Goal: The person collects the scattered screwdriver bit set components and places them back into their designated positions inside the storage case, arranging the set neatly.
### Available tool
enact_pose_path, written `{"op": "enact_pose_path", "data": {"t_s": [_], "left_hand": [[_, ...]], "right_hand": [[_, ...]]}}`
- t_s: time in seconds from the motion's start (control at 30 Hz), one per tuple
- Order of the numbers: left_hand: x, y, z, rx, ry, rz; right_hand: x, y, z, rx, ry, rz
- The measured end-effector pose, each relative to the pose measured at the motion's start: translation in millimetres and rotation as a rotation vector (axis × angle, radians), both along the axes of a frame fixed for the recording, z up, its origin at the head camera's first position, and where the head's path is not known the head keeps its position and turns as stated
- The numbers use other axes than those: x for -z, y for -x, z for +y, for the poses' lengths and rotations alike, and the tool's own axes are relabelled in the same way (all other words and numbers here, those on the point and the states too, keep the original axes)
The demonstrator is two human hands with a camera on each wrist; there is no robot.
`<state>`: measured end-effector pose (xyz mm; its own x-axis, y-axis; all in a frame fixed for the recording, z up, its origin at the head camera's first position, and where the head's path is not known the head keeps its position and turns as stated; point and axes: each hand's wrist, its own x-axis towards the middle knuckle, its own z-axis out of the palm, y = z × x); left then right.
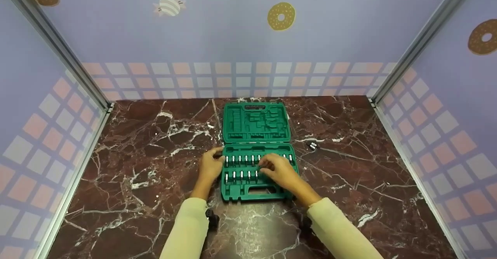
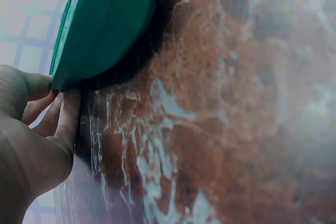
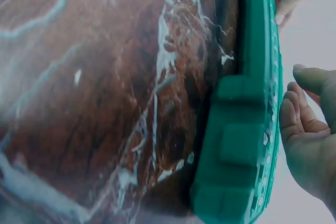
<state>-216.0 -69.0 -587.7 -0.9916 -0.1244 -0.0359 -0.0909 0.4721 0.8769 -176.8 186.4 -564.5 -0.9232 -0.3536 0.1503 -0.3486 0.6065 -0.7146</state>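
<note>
A green plastic tool case (image 1: 257, 122) lies unfolded on the table, its moulded lid at the far side. Two rows of small chrome sockets (image 1: 241, 174) stand in the near half. My left hand (image 1: 211, 166) grips the case's left edge, thumb above and fingers against the side, as the left wrist view shows. Over the right part of the socket rows hovers my right hand (image 1: 280, 169), its fingers loosely bent and covering some slots. In the right wrist view, the right hand's thumb (image 3: 310, 78) stands slightly apart from the fingers, and I see nothing between them.
A small shiny metal piece with dark parts (image 1: 311, 145) lies on the table right of the case. The dark red marble-patterned tabletop (image 1: 155, 181) is bounded by patterned panels (image 1: 233, 30) at the back and both sides.
</note>
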Motion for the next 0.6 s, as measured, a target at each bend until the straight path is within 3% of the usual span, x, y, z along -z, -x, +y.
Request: {"op": "enact_pose_path", "data": {"t_s": [0.37, 0.6], "left_hand": [[-1.9, -0.2, -0.3, -0.005, 0.015, -0.007], [-2.4, 0.4, 0.0, -0.001, 0.016, -0.007]], "right_hand": [[-3.6, -2.2, 30.6, 0.110, 0.087, 0.064], [0.5, 0.9, 55.8, 0.216, 0.137, 0.173]]}}
